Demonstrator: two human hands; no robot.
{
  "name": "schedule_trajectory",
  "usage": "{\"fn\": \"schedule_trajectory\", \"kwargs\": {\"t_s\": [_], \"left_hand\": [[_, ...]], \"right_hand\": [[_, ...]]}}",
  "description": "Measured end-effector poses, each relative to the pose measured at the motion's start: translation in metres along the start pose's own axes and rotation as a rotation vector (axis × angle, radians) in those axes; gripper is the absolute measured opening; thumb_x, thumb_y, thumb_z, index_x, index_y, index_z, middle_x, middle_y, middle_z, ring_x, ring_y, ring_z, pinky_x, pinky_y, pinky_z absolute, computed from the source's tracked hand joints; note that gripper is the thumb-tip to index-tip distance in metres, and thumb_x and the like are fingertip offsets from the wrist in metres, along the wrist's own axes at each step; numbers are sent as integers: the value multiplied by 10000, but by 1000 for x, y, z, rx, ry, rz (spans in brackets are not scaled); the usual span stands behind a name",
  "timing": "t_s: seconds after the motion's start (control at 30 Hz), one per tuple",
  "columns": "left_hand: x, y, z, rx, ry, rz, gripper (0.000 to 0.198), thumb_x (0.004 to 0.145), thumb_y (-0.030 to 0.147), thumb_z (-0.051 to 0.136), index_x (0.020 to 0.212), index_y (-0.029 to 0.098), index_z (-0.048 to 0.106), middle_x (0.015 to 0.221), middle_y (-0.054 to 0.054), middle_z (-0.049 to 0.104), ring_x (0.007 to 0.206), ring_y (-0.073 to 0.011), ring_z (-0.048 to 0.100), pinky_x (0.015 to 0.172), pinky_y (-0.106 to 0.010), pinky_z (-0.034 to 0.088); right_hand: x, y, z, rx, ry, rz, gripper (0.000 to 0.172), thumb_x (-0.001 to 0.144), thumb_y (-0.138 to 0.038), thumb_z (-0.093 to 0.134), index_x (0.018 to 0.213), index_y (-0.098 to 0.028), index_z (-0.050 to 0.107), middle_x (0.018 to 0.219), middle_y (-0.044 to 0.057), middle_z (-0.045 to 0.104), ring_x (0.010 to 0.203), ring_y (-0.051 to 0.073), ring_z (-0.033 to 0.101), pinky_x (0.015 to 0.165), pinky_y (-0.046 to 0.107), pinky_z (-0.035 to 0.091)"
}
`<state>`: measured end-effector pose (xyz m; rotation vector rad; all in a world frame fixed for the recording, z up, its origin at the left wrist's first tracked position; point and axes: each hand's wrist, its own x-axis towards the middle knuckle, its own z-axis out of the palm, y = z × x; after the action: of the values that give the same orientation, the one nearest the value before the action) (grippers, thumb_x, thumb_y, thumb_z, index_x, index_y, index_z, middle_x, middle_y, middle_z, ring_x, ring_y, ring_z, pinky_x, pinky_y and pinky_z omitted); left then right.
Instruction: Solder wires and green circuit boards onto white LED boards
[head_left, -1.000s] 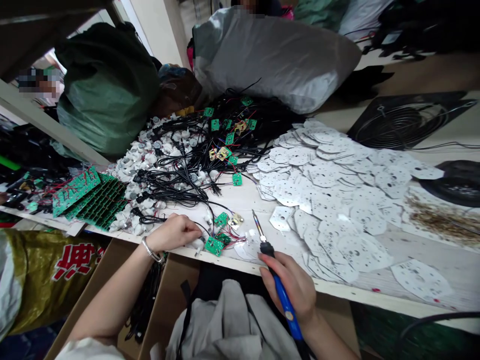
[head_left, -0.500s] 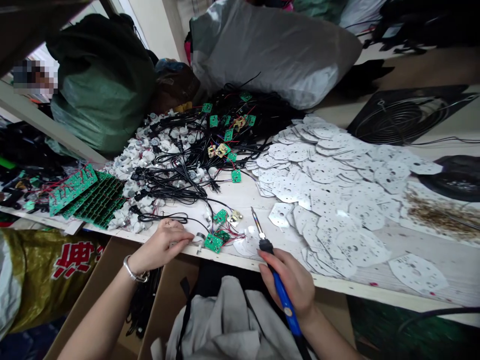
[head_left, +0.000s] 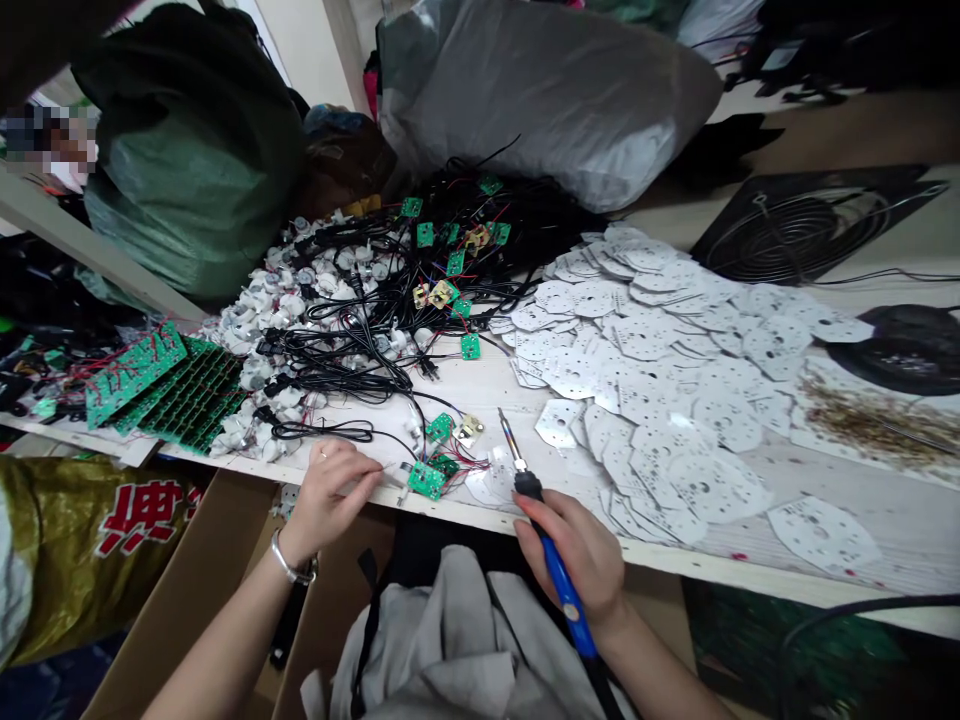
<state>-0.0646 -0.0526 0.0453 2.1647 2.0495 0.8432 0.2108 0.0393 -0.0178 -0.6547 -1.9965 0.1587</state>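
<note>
1. The left hand (head_left: pixel 328 503) reaches forward over the bench edge, wrist low, a bangle (head_left: pixel 291 566) on the wrist. Its fingers are pinched together, but I cannot tell whether they hold a thin wire.
2. The right hand (head_left: pixel 574 570) is clenched around the blue handle of a soldering iron (head_left: pixel 559 570), with the tip angled up and away over the bench (head_left: pixel 480 385).
3. Below the bench, a cardboard box (head_left: pixel 206 550) holds black cords (head_left: pixel 289 625). A gray cloth (head_left: pixel 450 640) hangs between the arms.
4. A small green board (head_left: pixel 426 480) with colored wires lies just beyond the left fingertips, near the iron's tip. Beside it, white perforated plates (head_left: pixel 652 400) lie in overlapping piles to the right, and tangled black cables (head_left: pixel 345 350) lie behind it.
</note>
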Motion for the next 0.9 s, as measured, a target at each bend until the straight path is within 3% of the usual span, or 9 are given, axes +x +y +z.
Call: {"fn": "schedule_trajectory", "kwargs": {"t_s": [0.2,0.4,0.47,0.6,0.7,0.9], "left_hand": [[34,26,1,-217,151,-56,80,849,223,623,807,225,690,701,3,653,703,-146,563,686,-307,427],[65,74,17,14,232,37,92,818,230,638,739,236,685,650,21,563,689,-144,504,745,-345,336],[70,82,28,65,195,77,102,817,233,627,725,235,673,713,11,598,754,-158,533,803,-370,316],[65,88,57,-20,9,107,112,824,165,585,731,215,622,851,17,698,886,-168,613,932,-417,269],[57,89,73,-15,11,83,118,822,135,573,741,214,604,835,30,728,938,-188,635,980,-446,236],[51,87,76,86,-23,104,99,810,134,602,760,218,620,859,48,738,1032,-229,624,1069,-511,149]], "right_hand": [[3,-3,0,-20,11,16,145,896,-175,530,1032,-189,580,813,56,636,686,139,638,610,230,536],[2,-3,0,12,22,34,149,897,-179,523,1038,-176,575,788,58,618,672,147,621,584,239,523],[2,-3,0,17,18,41,153,903,-184,511,1043,-177,572,800,62,622,688,151,625,599,244,529],[3,-3,-2,29,15,57,155,906,-180,504,1049,-165,562,815,76,629,706,159,627,615,254,537],[4,-3,-3,44,8,64,152,908,-177,498,1046,-163,561,793,73,630,696,160,628,600,252,533],[4,-2,-4,105,9,110,181,899,-173,513,1073,-170,563,829,85,664,734,170,652,628,265,552]]}}
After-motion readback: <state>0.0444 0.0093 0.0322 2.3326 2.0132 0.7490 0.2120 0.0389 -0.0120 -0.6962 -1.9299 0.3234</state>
